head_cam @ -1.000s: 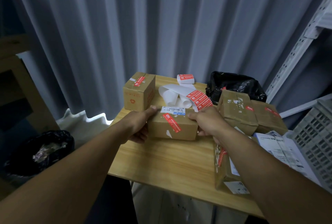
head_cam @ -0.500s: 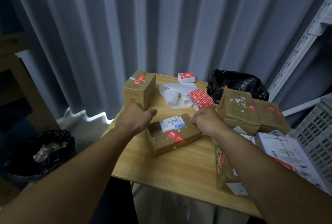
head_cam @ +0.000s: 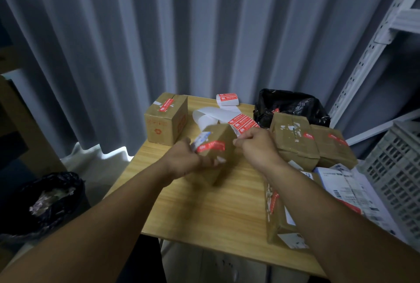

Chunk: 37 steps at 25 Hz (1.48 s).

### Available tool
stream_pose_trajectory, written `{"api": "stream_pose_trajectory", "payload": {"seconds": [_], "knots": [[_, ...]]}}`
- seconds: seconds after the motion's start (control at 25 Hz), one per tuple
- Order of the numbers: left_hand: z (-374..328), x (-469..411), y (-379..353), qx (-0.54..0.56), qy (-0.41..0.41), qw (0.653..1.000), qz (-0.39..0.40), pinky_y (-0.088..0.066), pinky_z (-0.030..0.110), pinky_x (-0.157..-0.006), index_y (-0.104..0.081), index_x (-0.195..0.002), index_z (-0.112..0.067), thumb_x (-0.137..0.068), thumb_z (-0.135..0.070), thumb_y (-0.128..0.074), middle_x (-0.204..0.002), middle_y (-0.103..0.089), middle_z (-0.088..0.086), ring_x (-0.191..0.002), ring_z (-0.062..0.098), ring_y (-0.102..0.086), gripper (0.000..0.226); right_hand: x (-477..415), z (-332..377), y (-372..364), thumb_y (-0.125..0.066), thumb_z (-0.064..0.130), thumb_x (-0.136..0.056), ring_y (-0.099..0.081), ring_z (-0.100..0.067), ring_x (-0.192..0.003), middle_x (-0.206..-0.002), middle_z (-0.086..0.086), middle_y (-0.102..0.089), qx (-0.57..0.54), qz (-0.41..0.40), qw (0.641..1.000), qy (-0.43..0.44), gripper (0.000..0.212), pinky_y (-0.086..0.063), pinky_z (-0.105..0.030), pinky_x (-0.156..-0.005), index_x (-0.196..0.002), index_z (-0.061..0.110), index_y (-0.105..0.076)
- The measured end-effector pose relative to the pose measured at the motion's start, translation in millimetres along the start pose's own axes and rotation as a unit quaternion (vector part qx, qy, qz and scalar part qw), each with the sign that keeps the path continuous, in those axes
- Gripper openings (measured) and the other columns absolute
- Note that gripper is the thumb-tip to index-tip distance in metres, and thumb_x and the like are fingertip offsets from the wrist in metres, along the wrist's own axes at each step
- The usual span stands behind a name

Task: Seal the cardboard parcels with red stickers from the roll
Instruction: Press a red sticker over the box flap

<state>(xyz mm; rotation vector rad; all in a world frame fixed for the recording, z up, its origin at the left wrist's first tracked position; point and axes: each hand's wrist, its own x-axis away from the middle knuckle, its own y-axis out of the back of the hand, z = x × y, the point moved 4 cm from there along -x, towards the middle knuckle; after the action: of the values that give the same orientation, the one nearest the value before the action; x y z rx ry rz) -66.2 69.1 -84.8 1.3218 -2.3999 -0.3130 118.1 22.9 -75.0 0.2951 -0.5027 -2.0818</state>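
Observation:
A small cardboard parcel (head_cam: 223,137) with a red sticker (head_cam: 211,146) and a white label is lifted off the wooden table (head_cam: 204,205), tilted and blurred. My left hand (head_cam: 186,160) grips its left and under side. My right hand (head_cam: 256,146) has its fingers curled against the parcel's right top corner. Behind the parcel lies the unrolled white backing strip with red stickers (head_cam: 241,122). The sticker roll (head_cam: 227,99) stands at the table's far edge.
A stickered box (head_cam: 166,121) stands at the back left, with a black bag (head_cam: 291,107) at the back right. Two parcels (head_cam: 293,144) (head_cam: 333,148) sit on the right and one (head_cam: 276,216) at the front right. Papers (head_cam: 347,189), a grey crate (head_cam: 400,176) and a floor bin bag (head_cam: 45,198) flank the table.
The small parcel lay flat on the table between my hands; it has been turned and now my left hand has lifted and tipped it, the right hand staying at its right edge.

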Motion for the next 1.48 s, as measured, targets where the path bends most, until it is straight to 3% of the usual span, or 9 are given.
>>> {"api": "stream_pose_trajectory", "payload": {"seconds": [0.08,0.16,0.24,0.36,0.68,0.88,1.0,1.24,1.48], "knots": [[-3,3,-2,0.077,0.013,0.997,-0.018,-0.054,0.028,-0.074,-0.065,-0.098,-0.022,-0.075,-0.031,-0.088,-0.094,-0.072,-0.001,-0.084,0.015,-0.067,0.034,6,7,-8,-0.067,0.013,-0.091,-0.057,-0.015,-0.065,-0.074,-0.005,-0.063,-0.057,0.052,0.997,-0.019,0.012,-0.046,-0.025,-0.054,-0.08,0.014,-0.062],[-4,5,-7,0.081,0.027,0.996,-0.015,-0.053,0.041,-0.085,-0.064,-0.091,-0.024,-0.073,-0.034,-0.088,-0.082,-0.07,-0.004,-0.08,0.016,-0.064,0.032,10,10,-14,-0.064,0.014,-0.094,-0.06,-0.007,-0.063,-0.078,-0.004,-0.065,-0.084,0.073,0.993,-0.037,0.004,-0.048,-0.025,-0.054,-0.091,0.011,-0.064],[-4,5,-10,0.077,0.032,0.996,-0.017,-0.052,0.041,-0.083,-0.061,-0.086,-0.023,-0.073,-0.032,-0.089,-0.068,-0.064,-0.007,-0.07,0.013,-0.06,0.033,13,10,-17,-0.064,0.014,-0.095,-0.059,0.001,-0.059,-0.076,0.0,-0.065,-0.107,0.068,0.991,-0.043,0.005,-0.048,-0.026,-0.058,-0.096,0.009,-0.064],[-6,6,-12,0.074,0.028,0.997,-0.005,-0.049,0.039,-0.078,-0.058,-0.087,-0.023,-0.074,-0.031,-0.088,-0.059,-0.06,-0.009,-0.063,0.011,-0.056,0.034,12,9,-16,-0.064,0.015,-0.096,-0.058,0.0,-0.061,-0.073,0.002,-0.063,-0.126,0.059,0.989,-0.049,0.008,-0.049,-0.024,-0.057,-0.098,0.007,-0.065],[-15,11,-14,0.077,0.012,0.997,0.0,-0.044,0.036,-0.076,-0.053,-0.082,-0.024,-0.077,-0.023,-0.086,-0.078,-0.061,0.001,-0.075,0.018,-0.056,0.034,8,7,-19,-0.061,0.015,-0.099,-0.058,-0.006,-0.064,-0.07,0.001,-0.058,-0.147,0.064,0.985,-0.069,0.01,-0.049,-0.023,-0.055,-0.09,0.01,-0.063],[-12,6,-16,0.09,0.005,0.996,-0.01,-0.044,0.036,-0.074,-0.058,-0.082,-0.023,-0.075,-0.026,-0.088,-0.072,-0.063,0.0,-0.069,0.015,-0.056,0.031,10,7,-19,-0.062,0.008,-0.096,-0.061,-0.008,-0.072,-0.079,-0.003,-0.062,-0.181,0.045,0.98,-0.071,0.008,-0.051,-0.02,-0.051,-0.103,0.005,-0.063],[-8,3,-16,0.093,0.009,0.996,-0.007,-0.044,0.036,-0.075,-0.059,-0.081,-0.023,-0.075,-0.027,-0.088,-0.065,-0.061,-0.003,-0.063,0.013,-0.055,0.03,10,5,-17,-0.057,-0.002,-0.089,-0.063,-0.013,-0.075,-0.078,-0.006,-0.063,-0.176,0.042,0.98,-0.081,0.015,-0.052,-0.025,-0.057,-0.098,0.009,-0.063],[-11,5,-19,0.107,0.006,0.994,-0.004,-0.044,0.035,-0.076,-0.055,-0.082,-0.024,-0.076,-0.023,-0.086,-0.074,-0.061,0.001,-0.07,0.016,-0.055,0.032,5,2,-18,-0.061,0.013,-0.096,-0.062,-0.009,-0.07,-0.071,-0.003,-0.061,-0.179,0.036,0.98,-0.085,0.009,-0.051,-0.023,-0.055,-0.096,0.008,-0.068],[-14,4,-19,0.099,-0.015,0.995,-0.008,-0.048,0.019,-0.051,-0.052,-0.088,-0.022,-0.076,-0.015,-0.087,-0.078,-0.064,-0.003,-0.062,0.008,-0.058,0.038,8,6,-18,-0.054,0.015,-0.099,-0.056,-0.003,-0.055,-0.069,0.003,-0.056,-0.146,0.023,0.986,-0.074,0.015,-0.047,-0.021,-0.047,-0.086,0.011,-0.061]]}}
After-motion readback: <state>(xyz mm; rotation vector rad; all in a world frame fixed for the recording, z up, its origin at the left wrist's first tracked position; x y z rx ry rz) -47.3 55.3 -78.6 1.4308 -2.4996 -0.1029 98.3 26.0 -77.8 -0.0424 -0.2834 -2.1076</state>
